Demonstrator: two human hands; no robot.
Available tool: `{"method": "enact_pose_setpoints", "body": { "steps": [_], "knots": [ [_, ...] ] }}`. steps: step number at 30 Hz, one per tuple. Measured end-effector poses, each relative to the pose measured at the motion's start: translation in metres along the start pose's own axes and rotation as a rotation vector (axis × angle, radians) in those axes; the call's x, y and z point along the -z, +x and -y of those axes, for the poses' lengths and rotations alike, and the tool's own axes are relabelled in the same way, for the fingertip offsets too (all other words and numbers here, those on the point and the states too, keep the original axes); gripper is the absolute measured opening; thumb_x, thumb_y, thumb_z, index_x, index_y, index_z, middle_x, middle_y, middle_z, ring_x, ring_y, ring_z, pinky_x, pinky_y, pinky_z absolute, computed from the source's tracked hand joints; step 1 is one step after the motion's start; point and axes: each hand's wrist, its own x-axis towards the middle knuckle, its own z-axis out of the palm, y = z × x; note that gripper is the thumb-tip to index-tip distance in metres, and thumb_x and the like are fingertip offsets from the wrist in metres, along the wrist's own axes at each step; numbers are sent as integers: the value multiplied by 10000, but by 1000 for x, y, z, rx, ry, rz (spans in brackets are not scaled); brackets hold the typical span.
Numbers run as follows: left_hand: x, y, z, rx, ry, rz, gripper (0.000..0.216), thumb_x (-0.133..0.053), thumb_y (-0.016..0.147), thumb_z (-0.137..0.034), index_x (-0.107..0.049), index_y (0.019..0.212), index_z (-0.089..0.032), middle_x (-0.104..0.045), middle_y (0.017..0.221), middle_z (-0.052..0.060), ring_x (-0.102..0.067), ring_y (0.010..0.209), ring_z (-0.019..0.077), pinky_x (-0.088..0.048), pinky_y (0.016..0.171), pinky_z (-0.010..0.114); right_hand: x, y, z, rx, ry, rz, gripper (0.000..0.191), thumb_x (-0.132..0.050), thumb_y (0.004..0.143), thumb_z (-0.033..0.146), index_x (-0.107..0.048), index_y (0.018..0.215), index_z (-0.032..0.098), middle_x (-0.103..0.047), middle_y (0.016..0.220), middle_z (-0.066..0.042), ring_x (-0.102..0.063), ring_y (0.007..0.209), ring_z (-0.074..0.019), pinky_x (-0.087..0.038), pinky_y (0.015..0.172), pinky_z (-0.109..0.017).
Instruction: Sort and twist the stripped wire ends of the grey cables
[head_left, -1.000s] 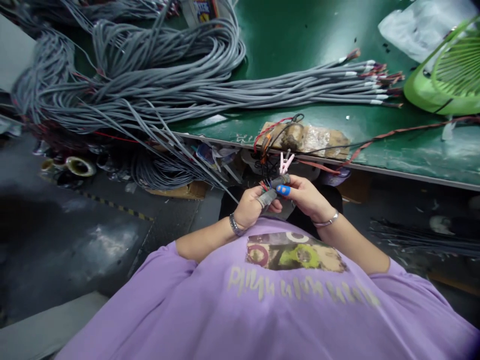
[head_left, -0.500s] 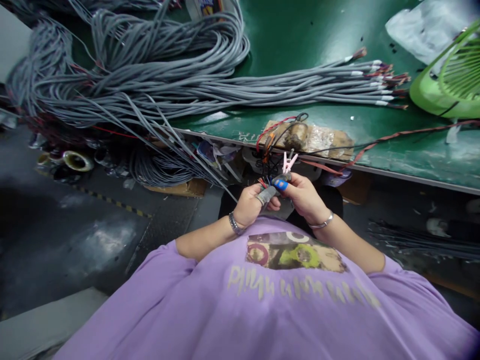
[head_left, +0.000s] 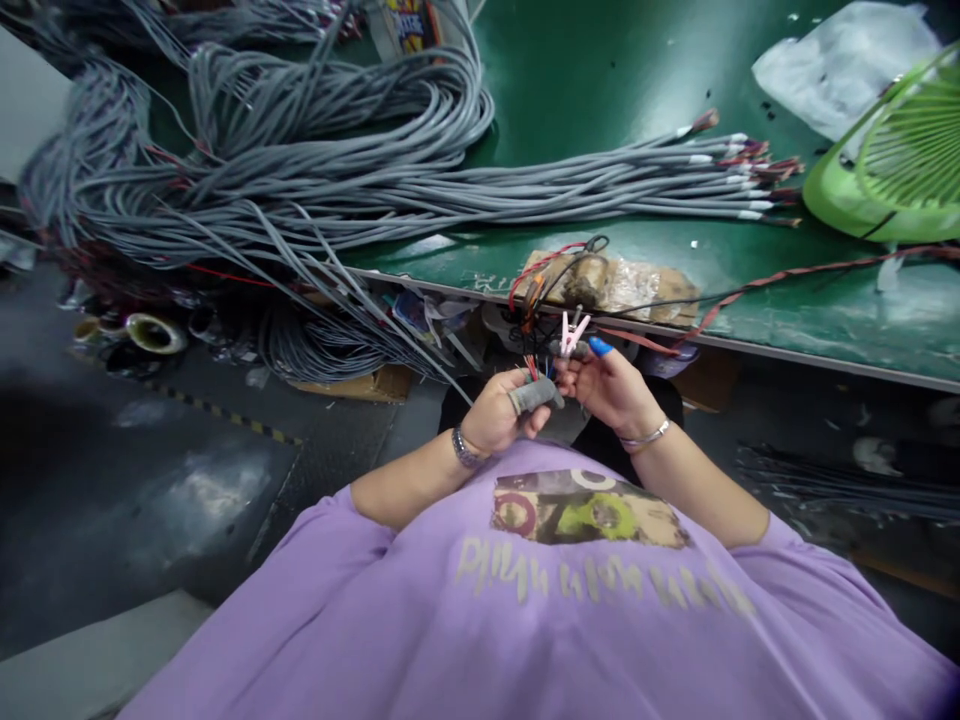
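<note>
My left hand (head_left: 501, 410) is closed on the end of a grey cable (head_left: 439, 370), and a dark grey cover wraps its thumb. Thin coloured wires (head_left: 531, 366), red ones among them, stick up above that thumb. Close on the right, my right hand (head_left: 607, 390) has its thumb, in a blue finger cover, lifted away from the curled fingers. Those fingertips are at the wires; I cannot make out whether they touch. Just above them is a pink clothes peg (head_left: 574, 332), standing by the table edge with dark leads behind it.
A large bundle of grey cables (head_left: 337, 180) lies across the green table (head_left: 562, 90), stripped ends to the right. A taped block (head_left: 630, 285) sits at the front edge. At right are a green fan (head_left: 847, 190) and a plastic bag (head_left: 840, 70). Cable coils (head_left: 330, 340) hang below.
My right thumb has lifted off the wires and swung up, away from the fingers. The two hands have drawn slightly apart, with the left still on the cable end.
</note>
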Motion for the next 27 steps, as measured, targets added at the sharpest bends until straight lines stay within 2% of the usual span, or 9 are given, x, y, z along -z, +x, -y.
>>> {"method": "enact_pose_setpoints", "body": {
  "steps": [4, 7, 10, 20, 27],
  "knots": [
    [-7, 5, -10, 34, -50, 56, 469, -812, 603, -519, -577, 753, -142, -507, 415, -51, -381, 297, 53, -240, 325, 187, -5, 16, 7, 55, -56, -40, 473, -663, 782, 660, -691, 807, 189, -684, 736, -22, -572, 582, -106, -491, 564, -239],
    [-10, 11, -11, 41, -73, 88, 452, -802, 607, -510, -584, 737, -137, -496, 395, -47, -368, 287, 51, -242, 327, 185, -14, 22, 9, 99, -62, -83, 498, -644, 793, 679, -685, 802, 182, -689, 741, -25, -583, 591, -113, -498, 588, -257],
    [-11, 14, -10, 44, -77, 100, 434, -794, 611, -494, -594, 730, -128, -501, 397, -40, -366, 285, 49, -244, 330, 184, -19, 23, 7, 80, 6, -123, 515, -653, 773, 696, -672, 776, 181, -689, 721, -17, -588, 590, -114, -509, 596, -263],
    [-11, 18, -3, 93, -47, 69, 438, -790, 618, -504, -573, 713, -135, -500, 412, -41, -367, 296, 47, -243, 341, 188, -29, 26, 6, 117, 166, -198, 417, -748, 750, 595, -653, 740, 189, -663, 627, 15, -566, 558, -103, -506, 577, -239],
    [-11, 15, -4, 94, -60, 65, 432, -797, 604, -491, -581, 719, -135, -514, 400, -34, -370, 278, 52, -238, 328, 182, -29, 21, 8, 59, 163, -132, 465, -657, 789, 672, -651, 771, 208, -677, 653, 11, -597, 577, -118, -521, 581, -249]
  ]
}}
